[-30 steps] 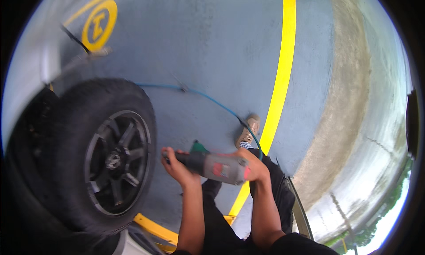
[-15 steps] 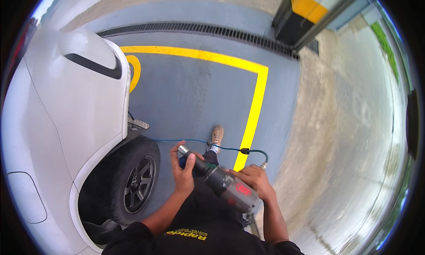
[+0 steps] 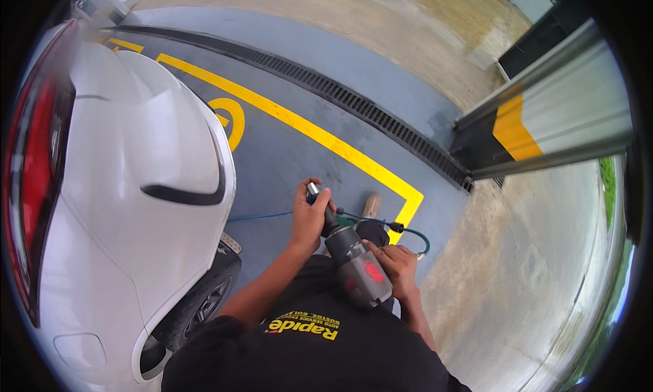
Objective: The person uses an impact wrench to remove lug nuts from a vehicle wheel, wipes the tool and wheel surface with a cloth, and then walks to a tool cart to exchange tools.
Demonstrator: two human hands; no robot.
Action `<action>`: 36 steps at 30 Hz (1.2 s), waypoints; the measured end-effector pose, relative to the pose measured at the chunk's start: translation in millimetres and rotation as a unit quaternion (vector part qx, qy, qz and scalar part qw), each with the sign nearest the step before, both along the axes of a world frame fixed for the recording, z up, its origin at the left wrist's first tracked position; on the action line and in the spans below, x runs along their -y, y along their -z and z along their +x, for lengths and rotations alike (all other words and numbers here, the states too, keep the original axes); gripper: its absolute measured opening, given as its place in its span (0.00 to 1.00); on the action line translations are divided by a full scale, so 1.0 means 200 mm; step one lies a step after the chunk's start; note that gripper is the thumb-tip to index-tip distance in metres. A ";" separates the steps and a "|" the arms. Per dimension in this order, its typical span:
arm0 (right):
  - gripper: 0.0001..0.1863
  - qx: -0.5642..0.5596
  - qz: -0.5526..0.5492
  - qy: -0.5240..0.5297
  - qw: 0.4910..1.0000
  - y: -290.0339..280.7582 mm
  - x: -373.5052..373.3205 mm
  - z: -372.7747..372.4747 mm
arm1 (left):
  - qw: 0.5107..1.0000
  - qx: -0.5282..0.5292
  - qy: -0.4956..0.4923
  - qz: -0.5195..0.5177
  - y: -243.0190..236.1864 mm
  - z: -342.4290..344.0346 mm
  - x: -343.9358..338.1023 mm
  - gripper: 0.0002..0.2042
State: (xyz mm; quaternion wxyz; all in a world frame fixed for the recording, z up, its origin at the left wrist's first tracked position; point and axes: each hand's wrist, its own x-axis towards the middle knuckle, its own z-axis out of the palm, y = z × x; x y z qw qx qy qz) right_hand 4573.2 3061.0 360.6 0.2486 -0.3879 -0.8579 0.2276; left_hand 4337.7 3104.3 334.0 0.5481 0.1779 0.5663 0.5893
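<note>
Wheel (image 3: 178,324): left of the left fingers, well apart.
Left hand (image 3: 309,218): fingers curled round the wrench's nose near its bright tip; forearm slanting up rightward.
Impact wrench (image 3: 357,266): between both hands' fingers, touching both; long axis slants from left fingers toward the torso.
Right hand (image 3: 398,266): holding the wrench's right side, fingers partly hidden.

impact wrench (image 3: 359,268) | gry/blk, silver skt (image 3: 313,190) | held aslant, skt end fwd-l
</note>
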 end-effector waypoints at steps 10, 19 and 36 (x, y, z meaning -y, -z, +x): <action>0.23 -0.178 -0.196 -0.247 0.932 0.05 -1.88 -0.60 | 0.941 -0.026 -0.335 0.039 -0.31 -0.60 -1.33 0.09; 0.15 -0.144 -0.449 -0.362 0.804 -0.03 -2.87 -1.62 | 0.779 -0.036 -0.622 0.069 -0.53 -1.36 -2.05 0.07; 0.18 -0.369 -0.206 -0.419 0.804 0.03 -4.93 -3.54 | 0.792 -0.132 -0.545 0.242 -0.65 -3.15 -3.97 0.10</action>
